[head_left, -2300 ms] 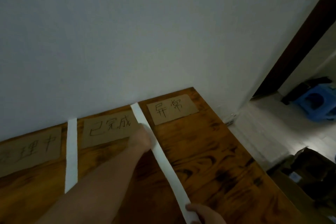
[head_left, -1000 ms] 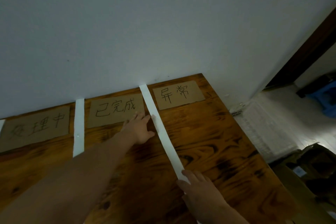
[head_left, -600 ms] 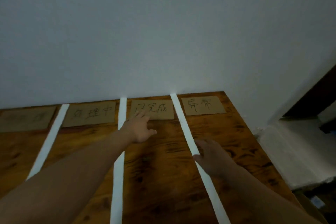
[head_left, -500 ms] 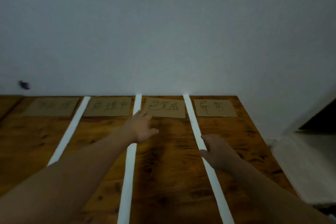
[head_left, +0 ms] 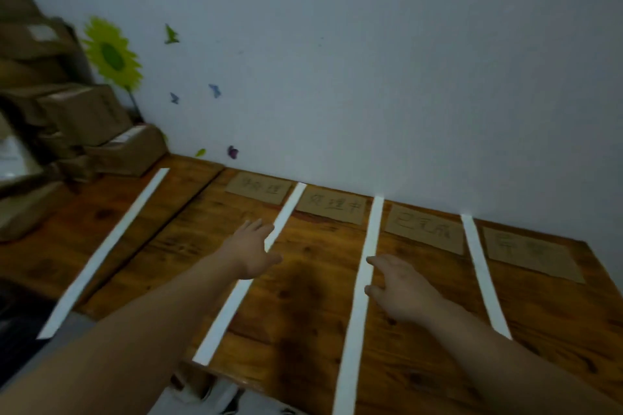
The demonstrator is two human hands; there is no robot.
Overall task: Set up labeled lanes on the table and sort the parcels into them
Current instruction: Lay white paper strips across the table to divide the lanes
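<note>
Lanes look finished; sorting comes next.
My left hand [head_left: 251, 254] and right hand [head_left: 397, 290] have left the last white paper strip [head_left: 482, 276] and hover open, empty, above the wooden desk [head_left: 303, 300]. Beyond them, brown cardboard labels [head_left: 331, 209] line the wall, and brown cardboard parcels [head_left: 84, 114] sit stacked far left.

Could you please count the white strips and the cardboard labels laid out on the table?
White strips: 4
Cardboard labels: 4
Total: 8
</note>
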